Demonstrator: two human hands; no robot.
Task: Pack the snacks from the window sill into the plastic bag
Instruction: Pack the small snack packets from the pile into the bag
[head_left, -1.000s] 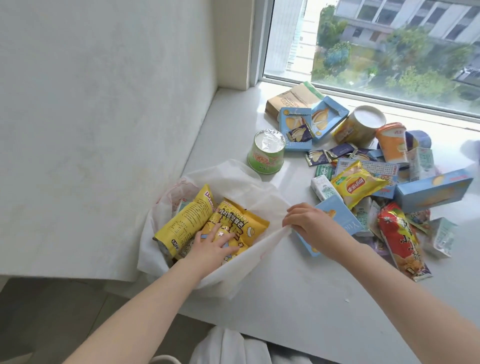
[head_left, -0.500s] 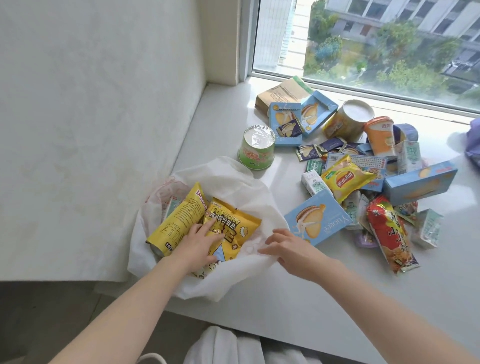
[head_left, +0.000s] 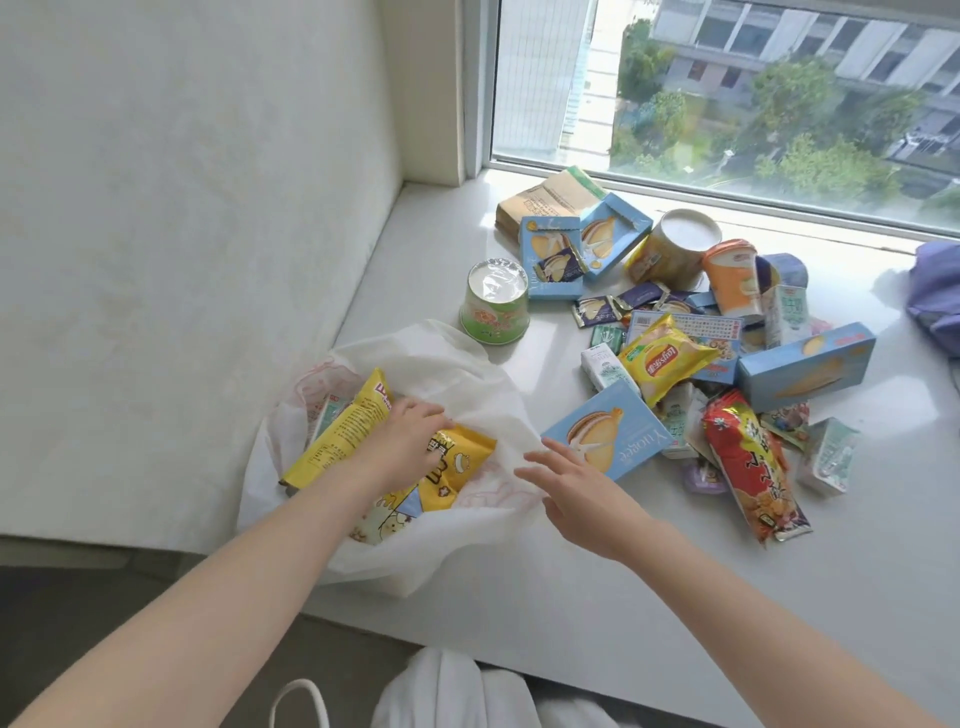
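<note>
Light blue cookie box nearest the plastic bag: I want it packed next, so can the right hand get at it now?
Probably yes. The right hand, open and holding nothing, hovers just beside the light blue cookie box, whose top face lies uncovered on the sill.

The right hand (head_left: 576, 488) has let go of the plastic bag (head_left: 467, 374); a second ago it pinched the rim and drew it taut, now it hovers over that edge with fingers straight and spread; the rim has gone slack and lies crumpled; the blue biscuit box (head_left: 608, 431), then mostly hidden under that hand, now shows whole; the left hand (head_left: 405, 441) has slid further up inside the bag, fingers now curled over the top of the yellow popcorn packet (head_left: 462, 462).
</note>
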